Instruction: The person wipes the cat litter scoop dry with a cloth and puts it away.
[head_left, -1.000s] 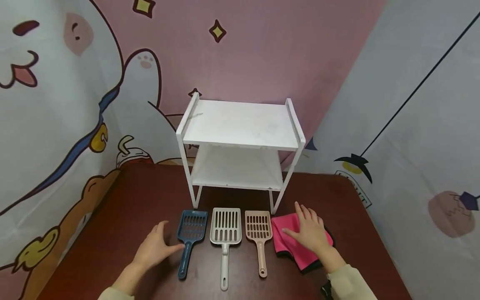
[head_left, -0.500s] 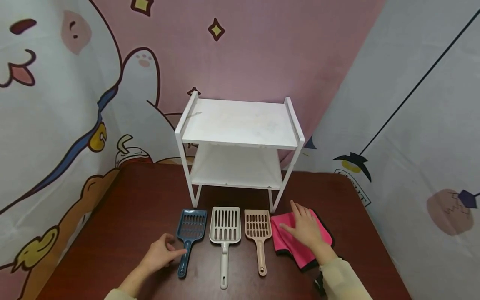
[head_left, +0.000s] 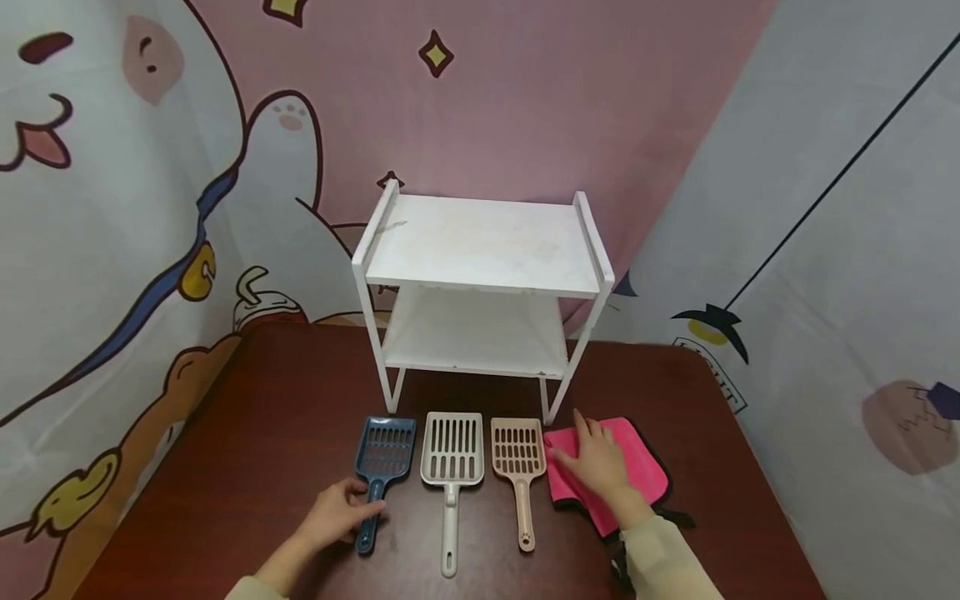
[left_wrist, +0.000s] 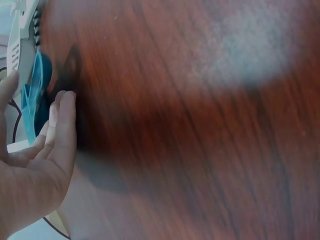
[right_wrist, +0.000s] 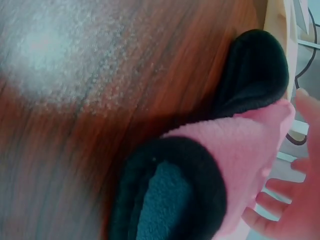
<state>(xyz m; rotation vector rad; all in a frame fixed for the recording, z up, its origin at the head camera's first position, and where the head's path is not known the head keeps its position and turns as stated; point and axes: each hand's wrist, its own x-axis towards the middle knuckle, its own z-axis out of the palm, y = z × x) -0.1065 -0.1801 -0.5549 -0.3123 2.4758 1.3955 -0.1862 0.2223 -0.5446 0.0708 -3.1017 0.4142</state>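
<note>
Three slotted litter scoops lie in a row in the head view: a dark blue litter scoop [head_left: 388, 442], a white litter scoop [head_left: 453, 450] and a beige litter scoop [head_left: 519, 446]. My left hand [head_left: 333, 512] is at the blue scoop's handle, thumb across it and fingers on its left side. The left wrist view has those fingers straight, the thumb spread apart and the scoop [left_wrist: 34, 95] between them. Over the folded pink cloth with black edging [head_left: 637, 462] is my right hand [head_left: 598, 468], fingers loosely spread. In the right wrist view, its fingertips are close to the pink fleece [right_wrist: 240, 150].
Behind the scoops stands a white two-tier shelf [head_left: 480, 250] on the brown table [head_left: 247, 433]. A black strap end [head_left: 678, 518] sticks out right of the cloth. Cartoon-printed sheets [head_left: 510, 100] hang behind and at both sides.
My left hand has moved right and slightly down, bringing its thumb over the blue scoop's handle. My right hand has slid left and slightly lower over the pink cloth.
</note>
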